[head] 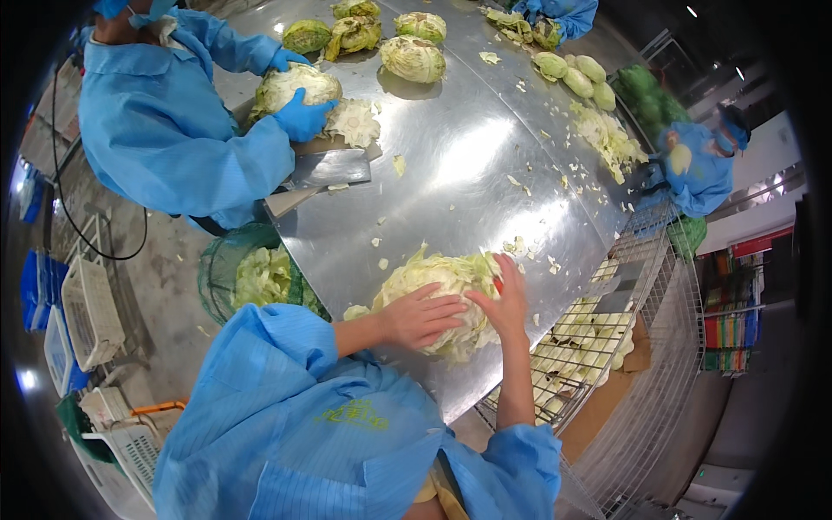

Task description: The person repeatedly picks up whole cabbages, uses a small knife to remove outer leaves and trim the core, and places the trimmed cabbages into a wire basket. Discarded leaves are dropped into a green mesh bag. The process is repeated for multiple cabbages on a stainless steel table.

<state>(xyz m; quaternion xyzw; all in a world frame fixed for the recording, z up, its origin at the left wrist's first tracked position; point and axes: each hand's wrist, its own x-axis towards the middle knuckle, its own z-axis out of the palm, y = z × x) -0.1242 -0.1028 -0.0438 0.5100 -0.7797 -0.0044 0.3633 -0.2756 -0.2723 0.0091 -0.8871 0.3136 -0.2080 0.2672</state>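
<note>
A heap of pale cabbage leaves (416,279) lies at the near edge of the steel table (416,208). My left hand (422,317) rests flat on the heap with its fingers a little apart. At the heap's right side my right hand (510,299) is raised, its thumb and fingers around the leaves' edge, and a small red thing (498,285) shows between them. Whether the right hand grips the leaves or the red thing is not clear. Loose leaf scraps lie about both hands.
Across the left corner, a co-worker's blue-gloved hands (305,117) hold a cabbage near a cleaver (331,168). Whole cabbages (413,58) sit farther back. A green mesh bag (218,273) of leaves stands left; a wire cage (585,351) holding cabbages stands right. Other workers are beyond.
</note>
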